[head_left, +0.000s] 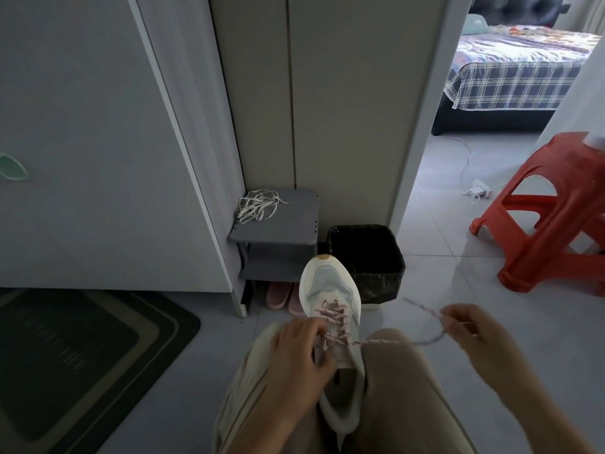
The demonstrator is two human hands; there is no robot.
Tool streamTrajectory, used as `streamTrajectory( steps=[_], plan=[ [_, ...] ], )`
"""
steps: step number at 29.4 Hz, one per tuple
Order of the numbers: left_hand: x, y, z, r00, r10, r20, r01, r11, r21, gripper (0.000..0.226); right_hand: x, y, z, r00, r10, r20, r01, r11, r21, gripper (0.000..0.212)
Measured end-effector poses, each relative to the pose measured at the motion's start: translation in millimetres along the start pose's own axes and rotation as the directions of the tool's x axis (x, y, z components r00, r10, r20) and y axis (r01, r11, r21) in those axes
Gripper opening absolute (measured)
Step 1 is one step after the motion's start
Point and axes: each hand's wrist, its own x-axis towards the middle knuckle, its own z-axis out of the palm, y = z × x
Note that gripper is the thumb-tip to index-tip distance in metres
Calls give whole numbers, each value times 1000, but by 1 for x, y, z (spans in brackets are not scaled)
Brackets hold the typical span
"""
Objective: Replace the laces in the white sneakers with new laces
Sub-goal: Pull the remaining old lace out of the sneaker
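A white sneaker lies between my knees, toe pointing away from me. A pink speckled lace crisscrosses several of its eyelets. My left hand grips the sneaker's left side by the eyelets, fingers curled over the edge. My right hand is out to the right and pinches the free end of the pink lace, which runs taut from the shoe to my fingers. A bundle of old white laces lies on the small grey shelf by the wall.
A black-lined bin stands just beyond the sneaker's toe. Pink slippers sit under the grey shelf. A red plastic stool is at the right, a dark doormat at the left. A bed shows through the doorway.
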Motion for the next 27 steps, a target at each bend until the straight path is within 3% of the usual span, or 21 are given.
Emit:
streamTrajectory(
  steps=[2,4,8,13,15,18,21,23,27],
  plan=[
    [2,-2,3,996,91,-26,-89,994,71,25,-5,-1,21,997,-72,-4,71,988,-135,14],
    [7,-1,4,981,179,-71,-161,967,199,23,-11,-8,44,968,-249,36,251,950,-184,12],
    [20,4,5,965,261,-7,-247,920,306,7,-14,-26,84,830,-378,411,493,841,-221,16],
    [18,-8,-6,976,207,-75,-203,978,50,21,6,-50,88,730,-359,582,591,759,-273,21],
    [14,-11,-8,973,208,-100,-206,978,29,21,8,-55,83,706,-331,627,622,713,-324,22],
    [11,-22,-12,983,173,-68,-175,984,-18,25,7,-44,72,745,-298,596,559,767,-316,7],
    [4,-36,-19,998,22,-60,-36,971,-238,23,-1,-28,72,798,-258,544,463,840,-282,4],
    [-2,-41,-20,996,-51,-71,27,955,-296,25,-7,-23,81,827,-271,493,428,872,-238,3],
    [3,-33,-17,991,118,60,-119,993,12,30,-9,-22,89,890,-225,396,297,946,-131,19]
  ],
)
